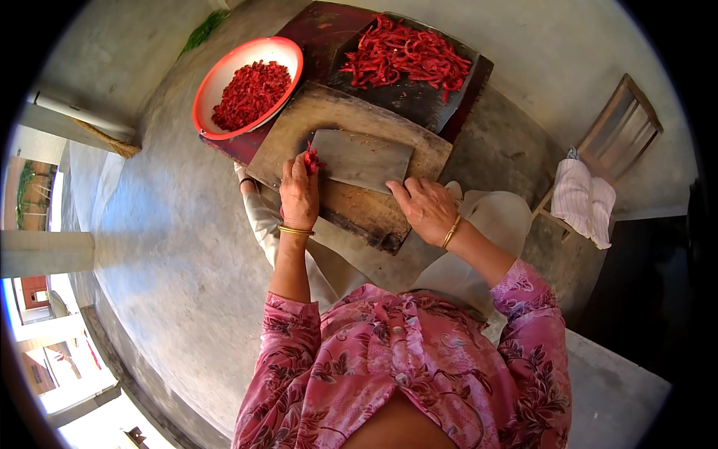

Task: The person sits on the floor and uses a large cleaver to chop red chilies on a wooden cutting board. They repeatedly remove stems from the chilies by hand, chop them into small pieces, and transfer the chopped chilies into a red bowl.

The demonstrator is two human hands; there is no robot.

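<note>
A wide cleaver [363, 157] lies nearly flat over a worn wooden chopping board [288, 112]. My right hand [426, 209] is closed around its handle end. At the blade's left end, my left hand [300, 196] is closed on a small bunch of red chili peppers [312, 159], whose cut ends stick out toward the blade. Small red bits cling to the steel. Behind the board at the left, a white basin [224, 90] with a red-orange rim holds chopped chili peppers [252, 93]. Whole red chili peppers [407, 56] are heaped in a dark shallow tray [426, 108] at the back right.
A dark red low table [314, 34] carries the basin, tray and board. My knees are on both sides of the board's near edge. To the right stands a wooden chair [624, 127] with a striped cloth [580, 194] on it. Concrete floor [172, 262] extends left.
</note>
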